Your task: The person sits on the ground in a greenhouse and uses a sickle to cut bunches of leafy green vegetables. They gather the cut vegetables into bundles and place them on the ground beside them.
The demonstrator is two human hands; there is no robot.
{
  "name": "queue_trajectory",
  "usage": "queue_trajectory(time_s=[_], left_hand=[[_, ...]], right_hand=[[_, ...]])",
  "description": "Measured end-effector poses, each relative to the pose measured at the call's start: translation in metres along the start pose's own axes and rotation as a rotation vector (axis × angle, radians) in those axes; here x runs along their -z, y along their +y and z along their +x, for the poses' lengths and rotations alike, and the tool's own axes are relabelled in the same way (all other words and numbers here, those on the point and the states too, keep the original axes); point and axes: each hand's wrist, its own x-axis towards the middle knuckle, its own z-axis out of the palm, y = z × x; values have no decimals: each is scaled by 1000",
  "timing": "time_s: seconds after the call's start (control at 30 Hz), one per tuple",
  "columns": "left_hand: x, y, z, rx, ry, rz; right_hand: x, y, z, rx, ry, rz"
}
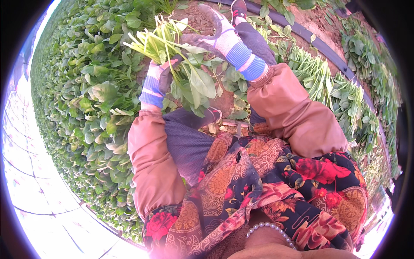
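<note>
Both hands wear knitted work gloves with dark palms and blue cuffs. My left hand (161, 73) is closed around a bunch of leafy greens that look like spinach (197, 82). The pale cut-looking stems point up and to the left, and the broad leaves hang down to the right between my forearms. Just right of the stems, my right hand (218, 37) is spread, thumb and fingers apart, with its thumb side close to the bunch. Whether it touches the leaves I cannot tell.
A dense bed of growing greens (97, 106) fills the left side. Bunches of greens (310, 69) lie in a row on the right, beside a dark curved hose or strip (326, 48). Bare soil (195, 16) shows ahead. My shoes (238, 11) rest on the ground among loose leaves.
</note>
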Motion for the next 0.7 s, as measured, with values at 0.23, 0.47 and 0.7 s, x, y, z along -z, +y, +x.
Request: queue_trajectory(time_s=[0.23, 0.47, 0.7], left_hand=[[15, -19, 6, -18, 1, -5], [13, -31, 9, 85, 282, -109], [9, -16, -2, -16, 107, -18]], right_hand=[[-22, -30, -16, 285, -43, -254], [-65, -29, -24, 118, 17, -406], [-69, -15, -22, 44, -118, -51]])
